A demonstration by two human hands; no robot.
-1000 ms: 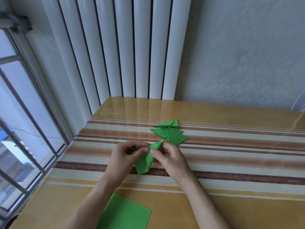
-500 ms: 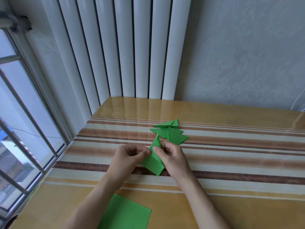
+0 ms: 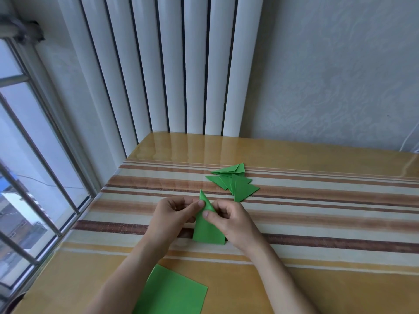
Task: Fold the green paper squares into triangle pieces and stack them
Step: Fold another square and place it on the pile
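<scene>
Centre of frame: both my hands on one green paper piece (image 3: pixel 207 230), matte, thin, partly folded. Its upper end narrows to a sharp point aimed at the top of the frame; its lower edge is straight and sits at the tabletop (image 3: pixel 317 223).

My left hand (image 3: pixel 171 219) pinches the piece near the tip, thumb on the left side of the fold, other fingers curled. My right hand (image 3: pixel 233 223) pinches it just below, thumb pressed on the front face, fingers curled behind.

Just above and right of my hands: a loose pile of folded triangles (image 3: pixel 234 181), same green paper, crisp creases, fanned and overlapping. About six points show; exact count unclear.

Bottom centre, between my forearms: one flat green paper square (image 3: pixel 172 293), unfolded, one corner cut by the frame edge.

Tabletop is glossy, under a clear reflective cover; ochre ground with brown, tan and cream stripes running left to right.

Top centre: white ribbed radiator (image 3: pixel 172 64), vertical columns. Right: pale embossed wallpaper. Left: window with metal bars (image 3: pixel 34 155).
</scene>
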